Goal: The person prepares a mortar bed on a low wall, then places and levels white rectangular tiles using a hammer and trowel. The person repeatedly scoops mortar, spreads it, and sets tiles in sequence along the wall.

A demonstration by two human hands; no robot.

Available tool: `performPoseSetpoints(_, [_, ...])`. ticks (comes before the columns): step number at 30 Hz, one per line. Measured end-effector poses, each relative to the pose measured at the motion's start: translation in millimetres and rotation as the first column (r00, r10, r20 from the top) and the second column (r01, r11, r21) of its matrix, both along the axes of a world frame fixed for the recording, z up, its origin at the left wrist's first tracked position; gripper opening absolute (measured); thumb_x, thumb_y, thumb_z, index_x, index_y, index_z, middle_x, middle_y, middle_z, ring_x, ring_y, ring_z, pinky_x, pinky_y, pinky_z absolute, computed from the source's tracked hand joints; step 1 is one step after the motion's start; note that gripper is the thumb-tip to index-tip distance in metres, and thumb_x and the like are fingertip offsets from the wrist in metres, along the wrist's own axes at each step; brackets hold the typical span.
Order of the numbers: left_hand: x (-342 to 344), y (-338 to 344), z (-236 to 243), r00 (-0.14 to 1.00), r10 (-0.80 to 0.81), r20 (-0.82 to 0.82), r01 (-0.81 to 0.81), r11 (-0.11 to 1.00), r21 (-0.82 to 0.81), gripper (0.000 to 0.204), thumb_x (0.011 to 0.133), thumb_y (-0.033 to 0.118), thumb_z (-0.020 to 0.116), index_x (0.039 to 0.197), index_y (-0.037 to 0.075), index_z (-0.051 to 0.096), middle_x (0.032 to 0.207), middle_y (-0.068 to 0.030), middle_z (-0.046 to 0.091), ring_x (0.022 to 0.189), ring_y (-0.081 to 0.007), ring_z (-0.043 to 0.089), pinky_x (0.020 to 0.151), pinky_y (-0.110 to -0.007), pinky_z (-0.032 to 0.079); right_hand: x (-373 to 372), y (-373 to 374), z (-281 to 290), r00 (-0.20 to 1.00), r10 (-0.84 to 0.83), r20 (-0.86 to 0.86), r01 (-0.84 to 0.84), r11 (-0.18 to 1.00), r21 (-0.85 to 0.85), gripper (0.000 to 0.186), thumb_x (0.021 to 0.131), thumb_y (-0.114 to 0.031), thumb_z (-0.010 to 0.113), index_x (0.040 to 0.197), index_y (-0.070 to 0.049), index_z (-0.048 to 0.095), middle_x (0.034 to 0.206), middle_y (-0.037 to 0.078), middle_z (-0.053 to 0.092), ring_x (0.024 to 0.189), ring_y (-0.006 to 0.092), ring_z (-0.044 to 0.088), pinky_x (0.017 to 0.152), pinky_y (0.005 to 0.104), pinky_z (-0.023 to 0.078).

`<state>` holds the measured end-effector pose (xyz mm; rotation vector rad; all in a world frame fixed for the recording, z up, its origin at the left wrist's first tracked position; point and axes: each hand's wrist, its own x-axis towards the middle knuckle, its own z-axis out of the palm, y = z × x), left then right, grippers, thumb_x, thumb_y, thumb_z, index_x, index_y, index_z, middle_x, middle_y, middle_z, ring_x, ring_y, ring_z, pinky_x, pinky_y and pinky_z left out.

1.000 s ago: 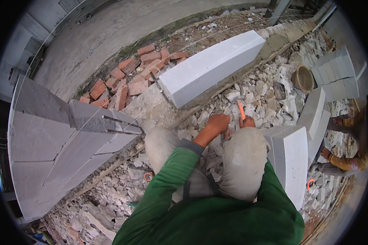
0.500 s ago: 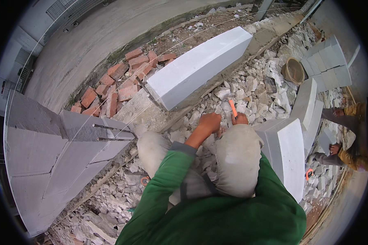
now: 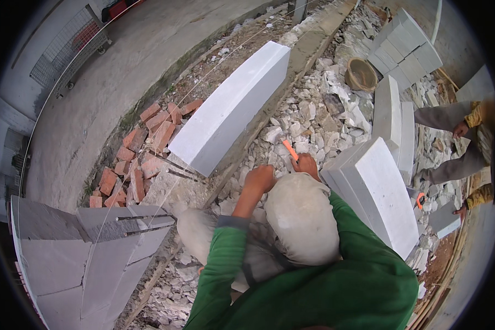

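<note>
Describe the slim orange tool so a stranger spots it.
Start at the long grey rectangular block beside red bricks. To its lower right, the right hand holds the slim orange tool. Straight and held, it differs from the looped orange handle farther right.

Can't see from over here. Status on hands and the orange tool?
Right hand holding orange tool. Left hand nearby, grasp unclear. Knee partly hiding right hand; broken stone around.
</note>
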<state>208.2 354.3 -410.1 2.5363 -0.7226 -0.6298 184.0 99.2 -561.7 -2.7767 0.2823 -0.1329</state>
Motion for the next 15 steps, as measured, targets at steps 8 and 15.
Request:
performPoseSetpoints(8, [-1.7,1.6,-4.7,0.999,-0.005,0.034,0.008,0.998,-0.063,0.035,0.089,0.031,0.068,0.109,0.002,0.073,0.114,-0.0248,0.074,0.105,-0.0437,0.072,0.091,-0.053,0.058,-1.8,2.1,1.1,0.998,0.015,0.056,-0.014,1.000,-0.015,0.042,0.095,-0.041,0.067,0.092,0.001,0.069,0.092,0.021,0.069,0.092,0.0389,0.066,0.082,0.0525,0.053])
performPoseSetpoints(15, [-0.2,0.6,2.9,1.000,0.018,0.015,-0.018,0.999,-0.038,0.029,0.088,0.022,0.064,0.108,0.003,0.073,0.112,-0.0248,0.074,0.105,-0.0430,0.073,0.090,-0.053,0.058,-0.2,1.7,2.2,1.000,-0.014,-0.011,0.014,1.000,0.016,0.045,0.095,-0.043,0.067,0.098,0.002,0.072,0.097,0.025,0.071,0.098,0.0416,0.067,0.087,0.0526,0.053])
